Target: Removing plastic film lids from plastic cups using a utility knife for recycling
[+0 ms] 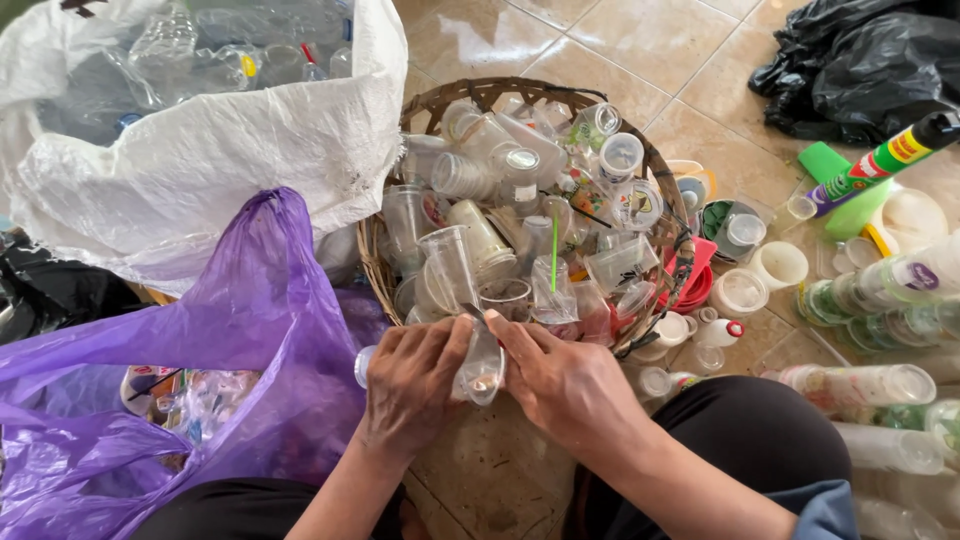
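At the left edge of the frame a purple plastic bag (pixel 250 330) lies open, with crumpled packaging showing inside it at the lower left. Above it, in the upper left, a white woven sack (pixel 230 150) holds clear plastic bottles.

In the lower middle, the left hand (pixel 410 385) is closed around a clear plastic cup (pixel 482 365), gripping it from the left side. The cup lies tilted on its side, its mouth toward the lower edge of the frame, held just in front of the near rim of the basket. The right hand (pixel 565 385) touches the cup from the right, its fingertips pinched at the cup's upper edge.

Just above the hands, in the middle of the frame, a round wicker basket (pixel 520 92) is heaped with clear plastic cups, and a green straw (pixel 554 255) stands among them.

To the right of the basket, small white tubs and lids lie on the tiled floor (pixel 640 40). Further right, a green spray can (pixel 880 160) lies tilted, with rows of stacked cups below it. Black plastic bags (pixel 860 65) fill the upper right corner.
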